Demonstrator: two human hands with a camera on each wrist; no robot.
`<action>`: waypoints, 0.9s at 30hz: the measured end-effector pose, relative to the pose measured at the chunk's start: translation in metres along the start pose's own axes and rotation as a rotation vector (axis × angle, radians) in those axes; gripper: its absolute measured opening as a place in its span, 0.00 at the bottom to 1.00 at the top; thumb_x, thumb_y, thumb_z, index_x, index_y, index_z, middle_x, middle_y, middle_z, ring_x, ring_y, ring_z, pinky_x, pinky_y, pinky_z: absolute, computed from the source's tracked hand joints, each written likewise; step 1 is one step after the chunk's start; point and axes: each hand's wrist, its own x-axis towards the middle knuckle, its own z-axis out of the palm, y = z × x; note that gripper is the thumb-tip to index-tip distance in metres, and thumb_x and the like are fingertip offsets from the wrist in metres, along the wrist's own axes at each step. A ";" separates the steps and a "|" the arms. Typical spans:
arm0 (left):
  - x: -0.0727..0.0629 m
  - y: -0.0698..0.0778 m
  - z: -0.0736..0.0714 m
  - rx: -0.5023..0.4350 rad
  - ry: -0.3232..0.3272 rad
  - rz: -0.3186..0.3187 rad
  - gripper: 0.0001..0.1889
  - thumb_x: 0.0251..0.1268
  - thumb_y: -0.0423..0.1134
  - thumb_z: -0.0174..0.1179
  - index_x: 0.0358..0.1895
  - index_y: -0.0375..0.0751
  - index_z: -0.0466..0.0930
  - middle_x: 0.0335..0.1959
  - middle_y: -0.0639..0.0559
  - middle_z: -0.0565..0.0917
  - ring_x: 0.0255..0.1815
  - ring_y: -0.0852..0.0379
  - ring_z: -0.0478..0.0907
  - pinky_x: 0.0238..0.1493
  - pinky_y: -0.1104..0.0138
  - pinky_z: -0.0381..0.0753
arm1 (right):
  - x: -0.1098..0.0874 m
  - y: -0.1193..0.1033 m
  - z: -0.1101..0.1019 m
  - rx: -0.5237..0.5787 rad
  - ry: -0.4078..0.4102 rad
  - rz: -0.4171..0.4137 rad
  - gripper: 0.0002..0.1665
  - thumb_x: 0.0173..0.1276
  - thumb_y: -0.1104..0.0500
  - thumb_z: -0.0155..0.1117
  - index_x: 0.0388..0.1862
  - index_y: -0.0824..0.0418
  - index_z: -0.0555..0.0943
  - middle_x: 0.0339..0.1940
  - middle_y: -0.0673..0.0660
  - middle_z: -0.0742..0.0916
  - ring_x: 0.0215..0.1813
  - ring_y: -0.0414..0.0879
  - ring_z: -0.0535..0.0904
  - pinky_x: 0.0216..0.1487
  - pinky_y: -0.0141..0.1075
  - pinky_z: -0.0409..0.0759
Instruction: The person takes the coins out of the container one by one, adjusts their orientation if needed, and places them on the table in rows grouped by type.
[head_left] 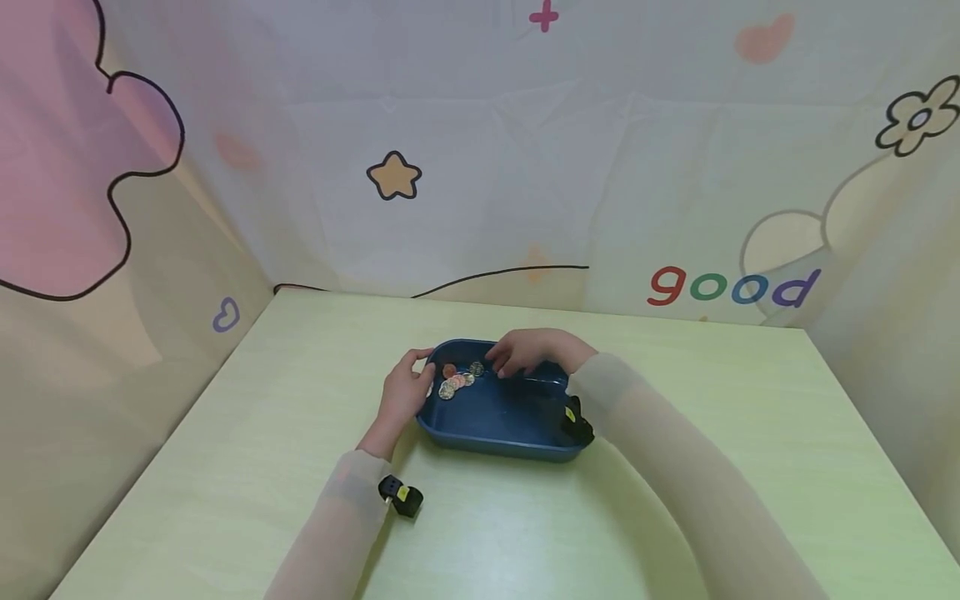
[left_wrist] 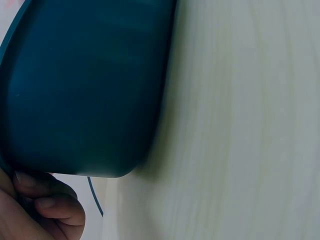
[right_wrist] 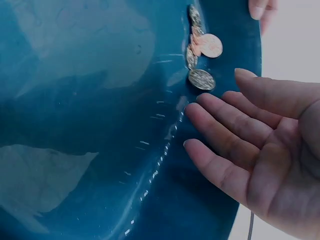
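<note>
A dark blue tray [head_left: 502,450] with rounded corners holds several silver and copper-coloured coins [head_left: 457,382] at its left end. My left hand [head_left: 405,387] grips the tray's left rim, thumb on the inner side; in the left wrist view its curled fingers [left_wrist: 52,192] show at the tray's edge. Over the far side of the tray reaches my right hand [head_left: 528,350]. The right wrist view has its fingers [right_wrist: 225,135] extended and spread, palm in sight with nothing in it, fingertips close to a silver coin [right_wrist: 202,79]. A copper coin [right_wrist: 210,46] lies just beyond that one.
The tray is on a pale wood-grain table [head_left: 300,483]. A printed cloth [head_left: 480,208] closes off the back and both sides. Small black cameras sit on the left wrist [head_left: 401,496] and the right wrist [head_left: 576,423].
</note>
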 end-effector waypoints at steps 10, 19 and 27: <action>0.001 -0.002 0.000 -0.011 -0.002 0.005 0.20 0.78 0.39 0.53 0.67 0.38 0.76 0.21 0.46 0.80 0.22 0.62 0.69 0.24 0.70 0.65 | 0.016 -0.003 0.009 -0.030 -0.029 0.023 0.32 0.80 0.62 0.53 0.80 0.65 0.62 0.77 0.63 0.74 0.77 0.57 0.72 0.68 0.47 0.79; 0.000 -0.002 -0.002 -0.009 0.000 0.006 0.20 0.78 0.39 0.53 0.68 0.39 0.76 0.14 0.59 0.67 0.17 0.62 0.64 0.23 0.69 0.63 | 0.021 -0.008 0.013 -0.102 0.018 -0.006 0.32 0.79 0.64 0.54 0.80 0.63 0.64 0.69 0.63 0.82 0.64 0.52 0.84 0.55 0.40 0.83; 0.000 -0.002 -0.002 -0.009 -0.004 0.008 0.21 0.78 0.39 0.53 0.68 0.38 0.75 0.16 0.58 0.69 0.19 0.62 0.66 0.24 0.70 0.64 | 0.027 -0.011 0.020 -0.193 0.116 -0.005 0.27 0.77 0.66 0.56 0.73 0.64 0.73 0.49 0.60 0.91 0.41 0.45 0.88 0.33 0.28 0.76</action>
